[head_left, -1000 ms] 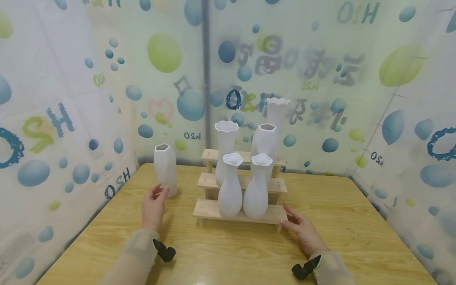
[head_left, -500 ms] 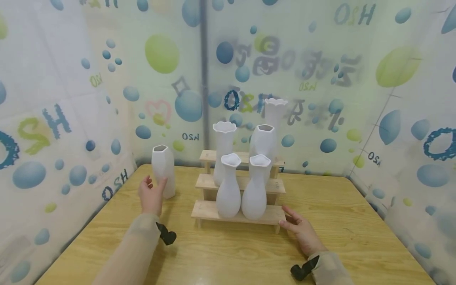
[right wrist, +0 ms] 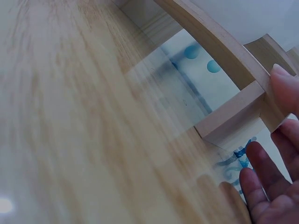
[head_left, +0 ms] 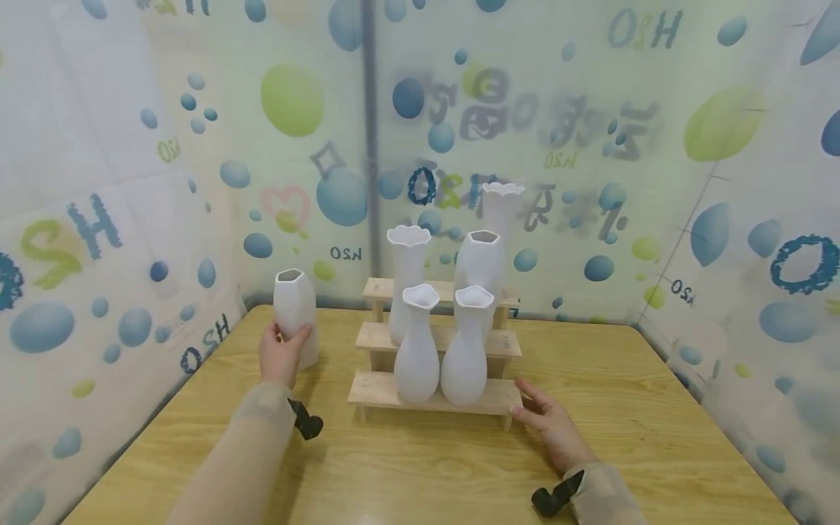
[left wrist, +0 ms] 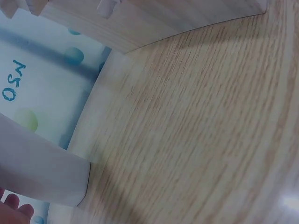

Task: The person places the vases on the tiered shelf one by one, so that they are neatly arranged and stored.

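A white faceted vase (head_left: 295, 299) stands upright on the table at the left. My left hand (head_left: 281, 356) is round its lower part, thumb across the front and fingers on the far left side. In the left wrist view, fingertips (left wrist: 18, 207) show beside the vase (left wrist: 44, 165). My right hand (head_left: 556, 432) holds the right end of the lowest step of a three-tier wooden stand (head_left: 370, 388), thumb at its front corner. The right wrist view has the other fingers (right wrist: 266, 170) beside the stand's leg (right wrist: 229, 109). Two bulb-shaped white vases (head_left: 417, 357) stand on that lowest step.
Behind them on the upper steps are a fluted vase (head_left: 408, 255), a second faceted vase (head_left: 477, 262) and a tall scalloped-rim vase (head_left: 502, 208). The wooden table (head_left: 407, 474) is enclosed by patterned curtains (head_left: 315, 109) at the back and sides.
My left hand has moved up and closed round the faceted vase, its fingers now against the side. The right hand keeps its place at the stand; the whole head view has shifted slightly.
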A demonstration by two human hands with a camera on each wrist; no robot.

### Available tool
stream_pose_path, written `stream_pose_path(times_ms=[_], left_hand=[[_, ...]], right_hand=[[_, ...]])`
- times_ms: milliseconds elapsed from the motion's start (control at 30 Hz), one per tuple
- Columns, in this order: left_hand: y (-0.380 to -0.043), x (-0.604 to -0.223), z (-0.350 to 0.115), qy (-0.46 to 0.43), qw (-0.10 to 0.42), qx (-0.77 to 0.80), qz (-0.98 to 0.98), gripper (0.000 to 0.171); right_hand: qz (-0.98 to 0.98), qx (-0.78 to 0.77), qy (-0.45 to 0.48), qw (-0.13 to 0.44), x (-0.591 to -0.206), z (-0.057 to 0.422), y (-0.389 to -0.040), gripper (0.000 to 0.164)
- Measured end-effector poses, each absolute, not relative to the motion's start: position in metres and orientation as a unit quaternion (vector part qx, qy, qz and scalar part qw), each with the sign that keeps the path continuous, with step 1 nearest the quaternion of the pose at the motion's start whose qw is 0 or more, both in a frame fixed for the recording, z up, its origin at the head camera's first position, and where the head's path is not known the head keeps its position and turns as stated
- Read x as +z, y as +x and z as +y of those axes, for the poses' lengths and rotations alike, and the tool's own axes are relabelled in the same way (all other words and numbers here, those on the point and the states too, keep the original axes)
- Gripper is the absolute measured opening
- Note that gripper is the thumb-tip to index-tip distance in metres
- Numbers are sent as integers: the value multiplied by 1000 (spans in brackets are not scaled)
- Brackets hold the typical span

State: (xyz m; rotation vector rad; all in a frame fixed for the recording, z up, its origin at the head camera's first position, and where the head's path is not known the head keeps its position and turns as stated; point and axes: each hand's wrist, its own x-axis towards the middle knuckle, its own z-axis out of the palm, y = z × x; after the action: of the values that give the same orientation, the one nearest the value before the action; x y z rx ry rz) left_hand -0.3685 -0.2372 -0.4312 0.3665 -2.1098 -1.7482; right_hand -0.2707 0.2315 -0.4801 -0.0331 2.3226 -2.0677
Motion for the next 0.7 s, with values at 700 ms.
stream_pose_path(times_ms=[700], left_hand=[[-379, -440, -239, 127, 192, -578, -783, 80]], right_hand=[[744, -668, -3, 15, -483, 232, -274, 67]])
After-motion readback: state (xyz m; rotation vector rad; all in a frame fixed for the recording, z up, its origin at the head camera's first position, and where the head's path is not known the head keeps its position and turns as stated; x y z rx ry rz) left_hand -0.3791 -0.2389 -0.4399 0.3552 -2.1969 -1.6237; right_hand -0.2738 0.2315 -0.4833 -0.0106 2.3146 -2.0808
